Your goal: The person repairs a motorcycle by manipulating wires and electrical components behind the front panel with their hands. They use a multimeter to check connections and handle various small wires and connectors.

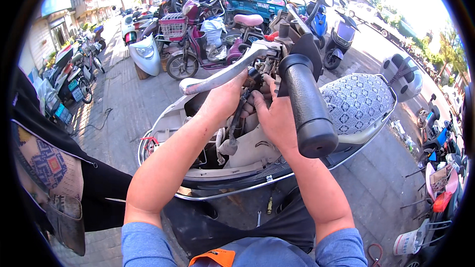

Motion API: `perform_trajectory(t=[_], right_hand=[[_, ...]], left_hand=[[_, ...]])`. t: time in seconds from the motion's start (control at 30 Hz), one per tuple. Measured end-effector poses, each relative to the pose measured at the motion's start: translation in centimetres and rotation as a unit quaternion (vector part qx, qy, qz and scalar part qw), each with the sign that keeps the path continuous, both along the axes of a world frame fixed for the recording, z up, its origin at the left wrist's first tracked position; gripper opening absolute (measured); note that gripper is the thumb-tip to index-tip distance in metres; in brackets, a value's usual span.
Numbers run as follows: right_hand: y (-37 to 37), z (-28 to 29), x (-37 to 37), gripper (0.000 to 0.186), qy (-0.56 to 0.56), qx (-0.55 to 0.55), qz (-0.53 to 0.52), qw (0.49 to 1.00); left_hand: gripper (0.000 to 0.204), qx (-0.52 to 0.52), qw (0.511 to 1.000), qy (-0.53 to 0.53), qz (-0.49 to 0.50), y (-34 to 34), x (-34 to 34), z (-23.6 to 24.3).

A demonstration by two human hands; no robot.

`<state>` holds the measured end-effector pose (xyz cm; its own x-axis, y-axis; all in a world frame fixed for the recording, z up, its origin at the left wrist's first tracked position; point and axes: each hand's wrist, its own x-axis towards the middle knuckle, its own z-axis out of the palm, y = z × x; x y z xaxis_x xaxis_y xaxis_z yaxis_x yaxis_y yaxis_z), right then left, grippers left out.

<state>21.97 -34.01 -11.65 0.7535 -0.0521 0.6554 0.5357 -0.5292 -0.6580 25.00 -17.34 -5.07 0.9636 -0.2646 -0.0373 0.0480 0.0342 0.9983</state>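
1. Head view: the scooter (257, 152) stands before the person, its front already opened and its wiring (241, 105) exposed.
2. The left hand (231, 90) and right hand (270, 113) are close together among the wires; their exact grip cannot be told.
3. The opening remains uncovered; a screwdriver (269, 205) and wrench (259, 218) lie on the ground.

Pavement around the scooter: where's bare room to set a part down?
Bare paving lies between the scooter and purple bike, and between the patterned seat and white bucket. Crowded: inside the scooter, where left hand and right hand work among cables.
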Motion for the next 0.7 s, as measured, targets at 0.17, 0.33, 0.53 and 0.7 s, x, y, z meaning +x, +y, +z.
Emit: perform_trajectory(t=[0.17, 0.33, 0.53, 0.7], right_hand=[[-0.8, 1.0, 0.6, 0.024, -0.01, -0.052, -0.015, 0.998], [-0.4, 0.7, 2.1, 0.023, 0.025, 0.049, 0.071, 0.996], [-2.1, 3.8, -0.1, 0.038, 0.176, 0.206, 0.234, 0.934], [-3.2, 4.5, -0.2, 0.051, 0.251, 0.307, 0.3, 0.867]], left_hand=[[0.069, 0.198, 0.96, -0.191, 0.059, -1.0, -1.0, 0.6], [0.077, 0.152, 0.974, -0.158, 0.049, -1.3, 0.8, -0.5], [0.055, 0.084, 0.987, -0.131, 0.042, -2.2, 0.0, 0.4], [0.032, 0.009, 0.987, -0.16, -0.009, -1.9, 0.1, 1.5]])
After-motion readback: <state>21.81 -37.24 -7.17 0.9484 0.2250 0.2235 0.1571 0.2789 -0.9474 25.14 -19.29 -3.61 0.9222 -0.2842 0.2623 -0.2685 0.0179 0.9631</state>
